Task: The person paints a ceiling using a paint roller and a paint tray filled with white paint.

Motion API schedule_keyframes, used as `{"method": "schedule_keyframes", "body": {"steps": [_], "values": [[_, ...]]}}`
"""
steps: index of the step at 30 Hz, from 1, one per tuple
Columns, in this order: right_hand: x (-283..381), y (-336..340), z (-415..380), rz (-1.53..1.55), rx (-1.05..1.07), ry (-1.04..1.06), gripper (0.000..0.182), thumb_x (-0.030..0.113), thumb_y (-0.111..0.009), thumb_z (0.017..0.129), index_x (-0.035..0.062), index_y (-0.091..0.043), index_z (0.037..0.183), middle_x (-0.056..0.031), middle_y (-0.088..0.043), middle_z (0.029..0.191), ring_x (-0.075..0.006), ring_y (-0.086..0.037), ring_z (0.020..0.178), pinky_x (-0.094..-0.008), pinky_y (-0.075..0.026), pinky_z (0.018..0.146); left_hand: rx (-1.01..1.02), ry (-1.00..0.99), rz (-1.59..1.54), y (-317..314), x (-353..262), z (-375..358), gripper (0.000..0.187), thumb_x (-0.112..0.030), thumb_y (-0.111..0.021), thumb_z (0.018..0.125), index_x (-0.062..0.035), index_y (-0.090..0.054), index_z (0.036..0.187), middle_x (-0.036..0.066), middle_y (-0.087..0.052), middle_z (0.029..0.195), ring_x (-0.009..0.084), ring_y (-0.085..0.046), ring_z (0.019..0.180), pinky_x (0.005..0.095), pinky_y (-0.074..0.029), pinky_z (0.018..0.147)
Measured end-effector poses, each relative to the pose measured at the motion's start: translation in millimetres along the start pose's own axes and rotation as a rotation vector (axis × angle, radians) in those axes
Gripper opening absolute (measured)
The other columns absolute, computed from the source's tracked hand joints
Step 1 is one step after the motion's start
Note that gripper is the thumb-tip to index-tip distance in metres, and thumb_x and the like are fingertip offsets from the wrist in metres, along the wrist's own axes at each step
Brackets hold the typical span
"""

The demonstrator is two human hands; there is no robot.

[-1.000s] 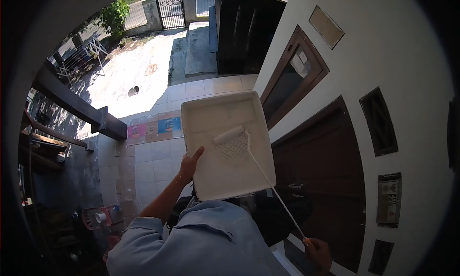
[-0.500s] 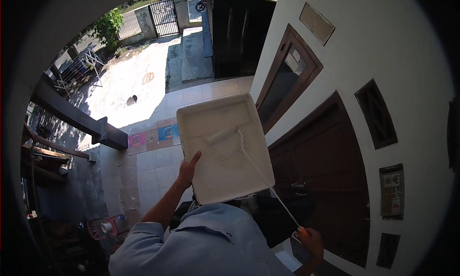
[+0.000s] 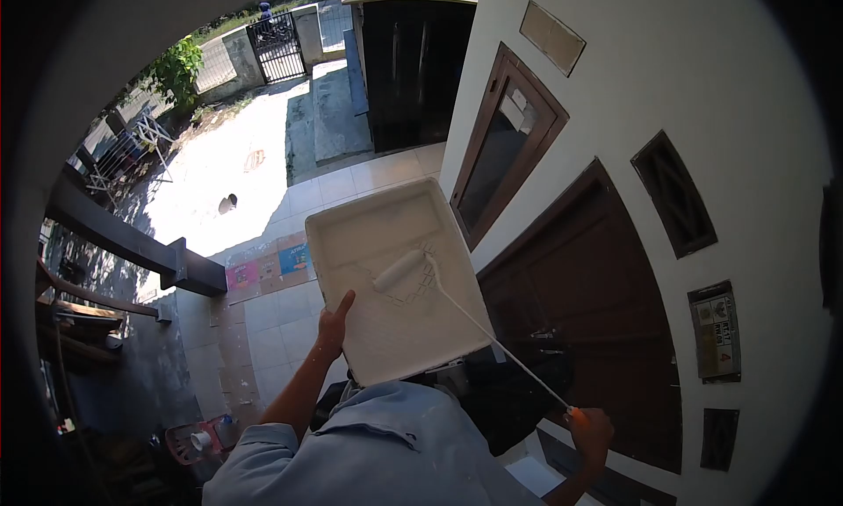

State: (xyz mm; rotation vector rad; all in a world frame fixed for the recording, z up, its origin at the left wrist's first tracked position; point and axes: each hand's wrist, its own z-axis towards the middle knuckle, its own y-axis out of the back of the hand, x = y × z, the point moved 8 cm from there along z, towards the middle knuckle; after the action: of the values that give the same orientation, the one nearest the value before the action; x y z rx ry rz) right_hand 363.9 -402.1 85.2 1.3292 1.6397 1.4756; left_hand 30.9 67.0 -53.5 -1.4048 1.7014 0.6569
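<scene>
Roller (image 3: 399, 271) in right hand (image 3: 594, 436) lies on paint tray (image 3: 408, 335)

The left hand (image 3: 333, 328) is partly hidden beneath the paint tray (image 3: 408, 335).

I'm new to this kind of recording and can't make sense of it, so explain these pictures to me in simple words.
There is no machine here, only a person working with two bare hands. Every picture comes from one camera worn on the head, looking forward and down, so the blue shirt is the wearer's own.

The left hand grips one side of a pale paint tray, thumb over the edge. The right hand holds a paint roller by its orange handle. The roller's end is inside the tray, by a grid pattern; how hard it presses, I can't tell.

Printed sheets lie on the tiled floor, and a brown door is to the right.
</scene>
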Motion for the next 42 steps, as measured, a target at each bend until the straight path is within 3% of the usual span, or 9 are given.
{"method": "schedule_keyframes", "body": {"steps": [2,11,17,20,26,29,35,38,42], "values": [[-21,6,3,-0.058,-0.099,-0.019,0.031,0.035,-0.079,0.070,0.0117,-0.070,0.090,-0.0084,-0.065,0.094,-0.0295,-0.060,0.098,-0.0475,-0.040,0.089,0.010,-0.002,-0.005,-1,1,1,0.066,-0.045,-0.070,0.084,0.0067,-0.055,0.121,0.015,-0.064,0.105,0.0222,-0.064,0.091,0.0333,-0.052,0.079],[3,-14,1,0.048,0.178,-0.014,0.037,0.037,-0.081,0.067,0.0132,-0.072,0.094,-0.0068,-0.067,0.105,-0.0277,-0.059,0.103,-0.0447,-0.037,0.095,0.017,-0.021,-0.013,-1,-3,-1,0.065,-0.046,-0.070,0.084,0.0060,-0.056,0.120,0.015,-0.065,0.105,0.0218,-0.064,0.090,0.0321,-0.051,0.080],[12,10,-2,-0.068,0.095,-0.016,0.036,0.031,-0.083,0.066,0.0073,-0.075,0.092,-0.0148,-0.070,0.093,-0.0307,-0.066,0.088,-0.0404,-0.049,0.082,0.030,-0.024,-0.008,-5,-2,0,0.066,-0.048,-0.070,0.084,0.0061,-0.057,0.119,0.015,-0.065,0.105,0.0209,-0.064,0.090,0.0317,-0.051,0.080],[16,-8,-4,0.195,0.221,0.008,0.038,0.029,-0.083,0.066,0.0065,-0.074,0.096,-0.0172,-0.070,0.093,-0.0302,-0.068,0.087,-0.0392,-0.051,0.077,0.013,-0.010,0.031,-3,-5,-2,0.066,-0.048,-0.070,0.083,0.0063,-0.058,0.118,0.015,-0.066,0.104,0.0205,-0.065,0.089,0.0317,-0.051,0.079],[-3,7,-4,-0.080,0.257,-0.220,0.039,0.027,-0.081,0.068,0.0052,-0.073,0.100,-0.0171,-0.070,0.098,-0.0302,-0.068,0.091,-0.0381,-0.051,0.083,-0.003,-0.024,0.021,-1,-3,-2,0.067,-0.049,-0.070,0.083,0.0068,-0.058,0.118,0.015,-0.066,0.103,0.0204,-0.065,0.087,0.0319,-0.052,0.078],[22,2,-7,0.074,0.217,0.022,0.038,0.028,-0.081,0.068,0.0072,-0.074,0.100,-0.0156,-0.071,0.099,-0.0297,-0.068,0.090,-0.0383,-0.051,0.083,0.008,-0.039,0.012,-3,-5,0,0.067,-0.048,-0.070,0.083,0.0072,-0.058,0.118,0.015,-0.066,0.102,0.0207,-0.065,0.087,0.0319,-0.052,0.079],[8,11,-1,-0.004,0.196,-0.133,0.037,0.024,-0.081,0.069,0.0030,-0.073,0.098,-0.0163,-0.071,0.096,-0.0286,-0.068,0.090,-0.0378,-0.050,0.082,-0.004,-0.010,0.030,-4,-8,-6,0.065,-0.047,-0.069,0.084,0.0076,-0.057,0.118,0.015,-0.066,0.103,0.0215,-0.065,0.088,0.0320,-0.052,0.080],[34,10,-3,-0.031,0.167,0.047,0.036,0.024,-0.080,0.070,0.0022,-0.072,0.097,-0.0169,-0.071,0.095,-0.0297,-0.068,0.092,-0.0378,-0.050,0.083,-0.027,-0.039,0.017,-3,-10,-5,0.066,-0.047,-0.070,0.083,0.0085,-0.057,0.117,0.016,-0.066,0.103,0.0219,-0.066,0.087,0.0324,-0.053,0.078],[14,-4,-2,0.236,0.278,-0.052,0.034,0.028,-0.080,0.070,0.0062,-0.073,0.096,-0.0130,-0.071,0.097,-0.0309,-0.067,0.092,-0.0388,-0.049,0.084,-0.034,-0.004,0.060,-1,-9,-5,0.067,-0.047,-0.071,0.083,0.0089,-0.057,0.117,0.016,-0.066,0.103,0.0220,-0.066,0.085,0.0325,-0.053,0.077]]}}
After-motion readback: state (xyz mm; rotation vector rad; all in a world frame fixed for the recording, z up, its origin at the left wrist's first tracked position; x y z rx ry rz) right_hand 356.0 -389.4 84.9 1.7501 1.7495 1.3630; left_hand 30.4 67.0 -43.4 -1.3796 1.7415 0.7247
